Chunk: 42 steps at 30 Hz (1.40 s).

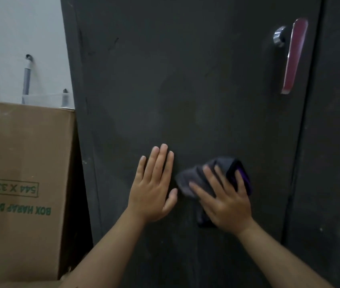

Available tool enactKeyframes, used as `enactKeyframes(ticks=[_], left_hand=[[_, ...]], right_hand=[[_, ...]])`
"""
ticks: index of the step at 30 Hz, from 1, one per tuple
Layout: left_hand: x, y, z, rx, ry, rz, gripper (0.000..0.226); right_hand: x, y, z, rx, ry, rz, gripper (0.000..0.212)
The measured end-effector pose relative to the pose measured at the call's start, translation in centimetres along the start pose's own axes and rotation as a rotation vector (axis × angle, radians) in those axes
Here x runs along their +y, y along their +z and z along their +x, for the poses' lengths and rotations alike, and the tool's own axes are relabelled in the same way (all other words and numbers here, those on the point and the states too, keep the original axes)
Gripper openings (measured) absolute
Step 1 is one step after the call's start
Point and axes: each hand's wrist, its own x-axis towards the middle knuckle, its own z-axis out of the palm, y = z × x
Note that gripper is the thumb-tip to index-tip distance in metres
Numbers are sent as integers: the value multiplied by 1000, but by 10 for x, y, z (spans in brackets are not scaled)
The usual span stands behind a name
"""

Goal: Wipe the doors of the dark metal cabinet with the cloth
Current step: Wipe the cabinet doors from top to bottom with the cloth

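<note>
Head view, nearest first: both bare forearms come up from the bottom edge. Our left hand (154, 183) lies flat on the wide dark grey metal cabinet door (185, 90), fingers straight and together, grasping nothing, probably bracing. Our right hand (225, 200) presses the bunched dark grey cloth with a purple edge (194, 177) against the same door, fingers spread over it rather than curled round it. Cloth sits low on the panel, just beside the left hand, well below the long red lever handle with chrome hub (293, 57).

For a good wipe, we judge:
- keep the palm flat so the cloth stays in full contact
- overlap strokes; faint smears show mid-panel above the hands
- scuff marks near the upper left edge likely need firmer passes
- work round the handle, not over it
- second dark door (335, 142), at right past the seam, looks not yet reached

Brown cardboard box with green print (19, 163) stands at left, close to the cabinet's side; watch the elbow there.
</note>
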Motion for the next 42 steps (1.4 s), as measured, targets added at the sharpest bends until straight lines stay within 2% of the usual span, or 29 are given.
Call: enactKeyframes(ticks=[3,7,11,15,21,27,30,34,39,42], left_hand=[[20,10,-5,-3,64,9,76],[44,17,-1,14,126,8,74],[59,14,20,42,116,-8,75],[73,12,42,36,95,-10,76],[88,16,50,-12,44,-21,76],[97,21,52,10,-16,-22,76],[100,20,51,1,-35,-17,77],[99,16,51,-37,-41,-18,75],[97,15,52,-39,-30,-15,73],[94,14,51,-42,-21,-21,73]], right_hand=[[-2,-1,-54,-100,-127,-25,45],[24,-2,-56,-94,-232,-6,51],[69,-7,-22,31,-61,-14,46],[114,-17,9,51,165,-69,43],[94,-14,-1,13,364,-36,45],[57,-15,-90,-138,148,-28,46],[60,-18,-106,-180,58,-25,48],[82,-21,-85,-107,15,-3,39],[113,-23,-20,53,128,-83,44],[136,-24,28,87,213,-136,43]])
